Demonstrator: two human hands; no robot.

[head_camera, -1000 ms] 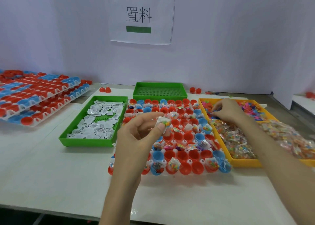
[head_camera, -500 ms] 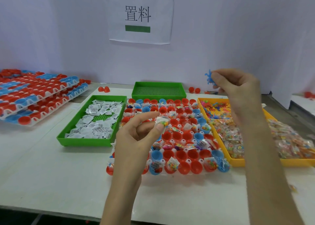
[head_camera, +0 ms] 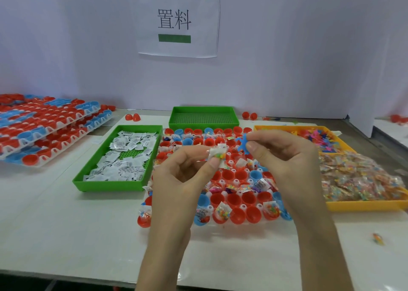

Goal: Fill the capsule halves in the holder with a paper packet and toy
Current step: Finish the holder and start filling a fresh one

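Head cam, the only view I've got. Both hands are up over the holder, which sits mid-table between the trays. The left hand is pinching a small packet between thumb and forefinger, with coloured bits showing through it. The right hand is pinching a blue toy, a spiky star-ish thing, just beside the packet; can't tell if the two touch. Below them, the capsule halves are red and blue, some already holding bags, several red ones in the near rows bare.

Left of the holder is a green tray of white paper packets. Behind it is a second green tray. On the right, a yellow tray has clear bead bags near me and loose toys at the far end. Stacked holders of capsule halves sit far left, and there's a sign on the wall.
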